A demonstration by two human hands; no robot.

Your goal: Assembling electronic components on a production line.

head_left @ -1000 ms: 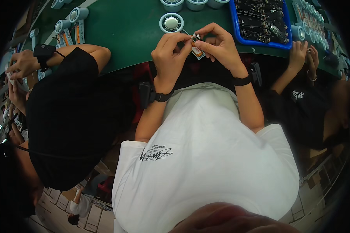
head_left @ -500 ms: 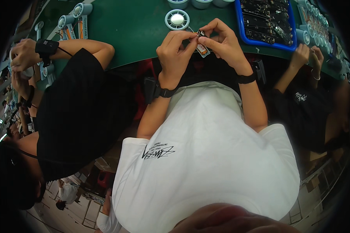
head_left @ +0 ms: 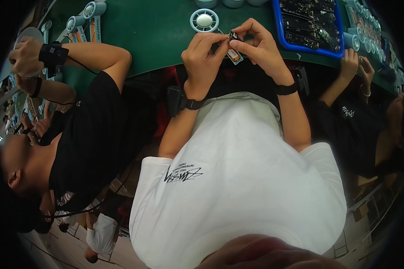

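Note:
My right hand (head_left: 264, 53) pinches a small black circuit board (head_left: 233, 35) between thumb and fingers. My left hand (head_left: 202, 57) is closed at the board's left edge, thumb against fingertips; what it pinches is too small to make out. Just beyond my hands, a light-blue handheld fan (head_left: 204, 20) with a round white centre lies on the green table. Its opened handle (head_left: 234, 56) reaches toward me below the board, showing an orange and white part inside. My fingers hide the middle of the handle.
A blue tray (head_left: 280, 38) full of dark circuit boards stands right of my hands. More fans (head_left: 94, 9) lie at the left and several line the far edge. Co-workers sit on both sides: a bent arm (head_left: 98, 56) at left, hands (head_left: 351, 65) at right, on the green table (head_left: 152, 36).
My hands stay closed around the board, with only slight finger shifts. At left, the co-worker's hands have risen with a round, pale thing. My view has shifted slightly.

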